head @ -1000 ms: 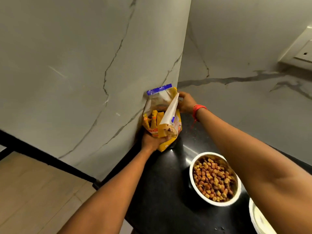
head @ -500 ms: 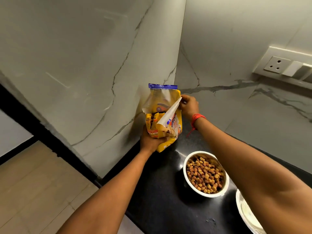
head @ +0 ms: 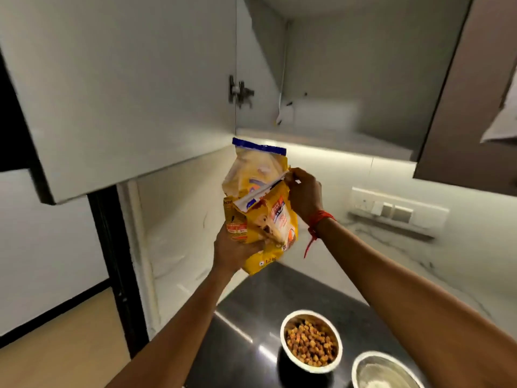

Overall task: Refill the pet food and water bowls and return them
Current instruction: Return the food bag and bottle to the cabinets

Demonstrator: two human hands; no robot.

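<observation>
Head view: food bag (head: 263,217) now lifted off counter (head: 251,317), toward open cupboard (head: 321,135). Left hand (head: 235,250) grips its base; right hand (head: 303,193) pinches its top flap. Filled bowl (head: 310,341) unmoved.

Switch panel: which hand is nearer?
Right. The right hand pinches the food bag near its top, left of the switch panel; the left hand grips the bag's base, lower and farther left.

view: head, single | faces: forward into counter (head: 251,317) corner, open cabinet (head: 349,79) above | range: left hand (head: 235,249), right hand (head: 305,197) near
</observation>
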